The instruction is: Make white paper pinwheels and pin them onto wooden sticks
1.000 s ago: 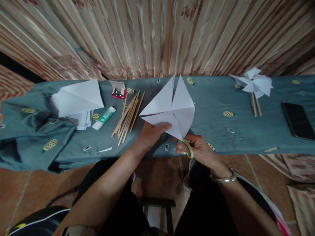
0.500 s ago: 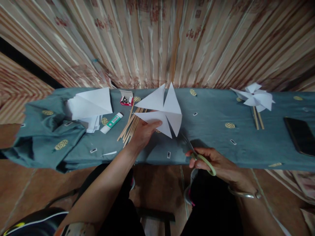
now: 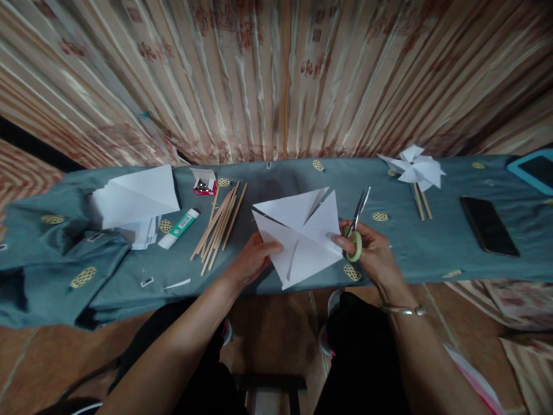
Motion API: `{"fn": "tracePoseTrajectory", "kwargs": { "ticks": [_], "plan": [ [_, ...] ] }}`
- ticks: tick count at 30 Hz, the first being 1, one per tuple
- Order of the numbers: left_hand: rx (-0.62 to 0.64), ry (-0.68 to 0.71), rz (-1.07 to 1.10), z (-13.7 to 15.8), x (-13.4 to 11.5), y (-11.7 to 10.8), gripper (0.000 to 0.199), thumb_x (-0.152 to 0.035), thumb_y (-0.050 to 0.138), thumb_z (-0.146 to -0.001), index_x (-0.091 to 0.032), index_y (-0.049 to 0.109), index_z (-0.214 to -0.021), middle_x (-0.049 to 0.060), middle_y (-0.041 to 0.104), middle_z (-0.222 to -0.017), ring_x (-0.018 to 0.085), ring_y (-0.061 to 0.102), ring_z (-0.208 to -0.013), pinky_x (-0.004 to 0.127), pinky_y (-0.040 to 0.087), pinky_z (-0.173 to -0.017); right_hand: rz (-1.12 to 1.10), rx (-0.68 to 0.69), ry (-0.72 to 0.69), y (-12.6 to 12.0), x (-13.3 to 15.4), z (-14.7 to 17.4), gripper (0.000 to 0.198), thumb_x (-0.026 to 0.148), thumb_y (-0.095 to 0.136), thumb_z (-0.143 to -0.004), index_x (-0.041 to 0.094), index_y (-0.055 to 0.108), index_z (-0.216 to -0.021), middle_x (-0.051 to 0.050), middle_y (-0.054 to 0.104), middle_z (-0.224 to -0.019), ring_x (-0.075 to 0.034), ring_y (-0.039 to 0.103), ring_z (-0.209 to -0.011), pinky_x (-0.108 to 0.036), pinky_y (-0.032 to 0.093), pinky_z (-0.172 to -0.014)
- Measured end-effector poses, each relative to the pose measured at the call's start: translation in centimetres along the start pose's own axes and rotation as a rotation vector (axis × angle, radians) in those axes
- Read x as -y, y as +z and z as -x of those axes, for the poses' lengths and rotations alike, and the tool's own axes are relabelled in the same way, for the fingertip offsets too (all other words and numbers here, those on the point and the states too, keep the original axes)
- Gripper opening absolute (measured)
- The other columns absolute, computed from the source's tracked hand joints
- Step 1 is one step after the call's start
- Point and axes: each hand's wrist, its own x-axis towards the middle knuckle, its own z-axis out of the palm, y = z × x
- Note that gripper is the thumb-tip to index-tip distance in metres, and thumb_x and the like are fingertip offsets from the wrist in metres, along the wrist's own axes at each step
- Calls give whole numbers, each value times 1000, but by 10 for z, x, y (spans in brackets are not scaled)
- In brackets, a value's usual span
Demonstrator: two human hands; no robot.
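Observation:
A square sheet of white paper, with slits cut from its corners toward the middle, is held above the cloth. My left hand pinches its left edge, thumb on top. On the opposite side my right hand grips the paper's edge under its thumb. Scissors with pale green handles are also in my right hand, their blades pointing up and away from me, slightly apart. The fingers beneath the paper are hidden.
Wooden sticks, a glue stick, a red box of metal pins and stacked paper lie to the left. Rightward are a paper pinwheel on sticks, a black phone and a blue-framed device.
The slit paper has turned and come lower and to the right, its flaps now lying flatter. My right hand has risen to its right edge, and the scissors' blades have swung upward.

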Motion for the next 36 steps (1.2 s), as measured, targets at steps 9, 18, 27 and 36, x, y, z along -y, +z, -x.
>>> {"fn": "tracePoseTrajectory", "kwargs": {
  "ticks": [9,18,27,36],
  "plan": [
    [37,-18,183,-4,-5,4,51,-54,74,-71,-15,70,-104,13,71,-110,31,62,-112,41,46,-95,-190,-98,89,21,-7,-7,44,39,90,-44,21,71,-79,7,62,-61,-9,50,-53,-24,42,-53],
    [8,74,61,-8,15,34,51,-34,84,-63,-20,66,-109,11,67,-125,31,56,-125,47,40,-107,-184,-158,45,50,-4,-2,47,42,85,-50,21,64,-86,7,60,-59,-10,49,-52,-25,44,-53],
    [-359,212,-77,-28,27,30,35,-24,82,-54,-16,68,-85,6,74,-90,24,68,-87,39,52,-88,-214,-126,76,54,-2,2,45,38,87,-49,21,64,-82,8,56,-58,-10,45,-55,-23,42,-54],
    [-388,461,-316,-50,5,7,28,-30,77,-64,-18,67,-87,4,72,-90,22,64,-89,36,50,-90,-46,278,43,35,7,17,43,61,69,-76,20,68,-89,-3,68,-72,-16,58,-67,-28,47,-62]
  ]
}}
